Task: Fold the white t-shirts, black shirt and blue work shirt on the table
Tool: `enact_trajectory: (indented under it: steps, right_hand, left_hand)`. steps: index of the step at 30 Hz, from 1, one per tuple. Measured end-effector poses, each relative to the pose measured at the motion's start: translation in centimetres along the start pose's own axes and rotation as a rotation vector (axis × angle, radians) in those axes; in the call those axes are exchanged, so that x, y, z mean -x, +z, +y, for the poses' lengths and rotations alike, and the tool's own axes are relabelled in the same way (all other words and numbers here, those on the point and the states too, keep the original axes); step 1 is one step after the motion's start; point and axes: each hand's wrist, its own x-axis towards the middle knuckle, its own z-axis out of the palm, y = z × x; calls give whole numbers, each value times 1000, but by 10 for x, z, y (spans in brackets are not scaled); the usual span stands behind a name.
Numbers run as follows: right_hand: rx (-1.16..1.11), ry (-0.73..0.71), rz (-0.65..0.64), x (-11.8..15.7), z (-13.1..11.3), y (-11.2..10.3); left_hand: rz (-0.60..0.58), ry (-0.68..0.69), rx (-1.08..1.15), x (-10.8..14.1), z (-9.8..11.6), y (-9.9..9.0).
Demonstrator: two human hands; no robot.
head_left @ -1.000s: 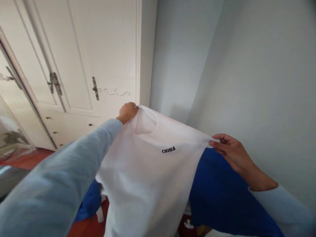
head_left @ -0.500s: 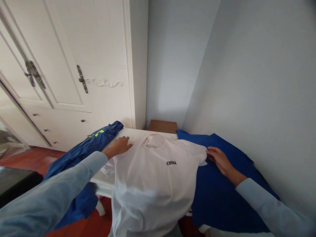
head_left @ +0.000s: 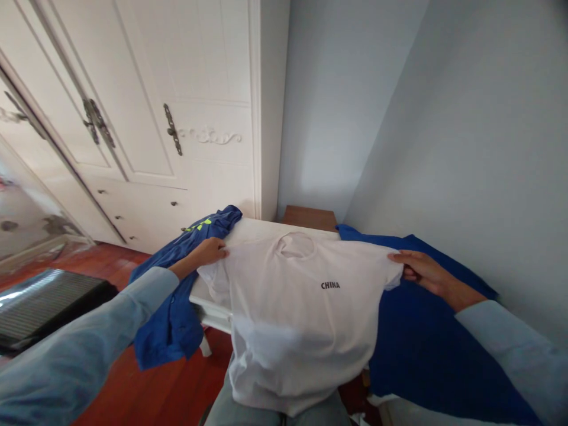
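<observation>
A white T-shirt [head_left: 297, 319] marked "CHINA" lies front side up over a white table [head_left: 255, 229], its collar at the back and its lower part hanging over my lap. My left hand [head_left: 212, 251] is closed on the shirt at its left shoulder. At the other side my right hand [head_left: 419, 269] pinches the right sleeve near its upper edge. The left sleeve hangs loosely beneath my left hand.
Dark blue clothing [head_left: 177, 302] with yellow-green marks drapes over the table's left end. Blue fabric [head_left: 426, 349] spreads at the right. Behind stand a white wardrobe [head_left: 213, 71] and a brown box [head_left: 310, 218]. A black ridged object [head_left: 48, 307] sits at left.
My left hand has gone from lying spread on the shirt to gripping its shoulder. The shirt's right sleeve is pulled outward and straighter. The view has shifted left.
</observation>
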Motion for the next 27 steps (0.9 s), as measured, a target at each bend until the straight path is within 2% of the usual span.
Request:
enact_trajectory:
  steps: [2, 5, 7, 9, 12, 15, 18, 20, 23, 27]
  right_hand:
    - [-23, -42, 78, -1, -14, -11]
    - [-99, -190, 242, -11, -29, -28]
    - [-39, -233, 348, -23, -31, -37]
    - [231, -246, 449, -37, -26, -40]
    - [678, -229, 510, -55, -9, -36]
    - [714, -110, 453, -65, 5, -26]
    - [562, 26, 357, -62, 11, -16]
    - [444, 87, 248, -54, 10, -14]
    - [304, 219, 83, -37, 12, -23]
    - [265, 383, -4, -19, 25, -45]
  left_hand:
    - [132, -48, -35, -2, 0, -18]
    - [372, -137, -79, -7, 4, -47]
    - [440, -132, -152, -14, 7, -61]
    - [404, -83, -276, -23, 8, -66]
    - [246, -67, -447, -39, 7, -57]
    - [176, -94, -490, -52, 5, -41]
    - [119, -51, -428, -59, 1, -30]
    - [34, 16, -345, -62, -6, -29]
    - [-78, 36, -199, -61, -24, -34]
    - [-81, -55, 57, -46, -44, -44]
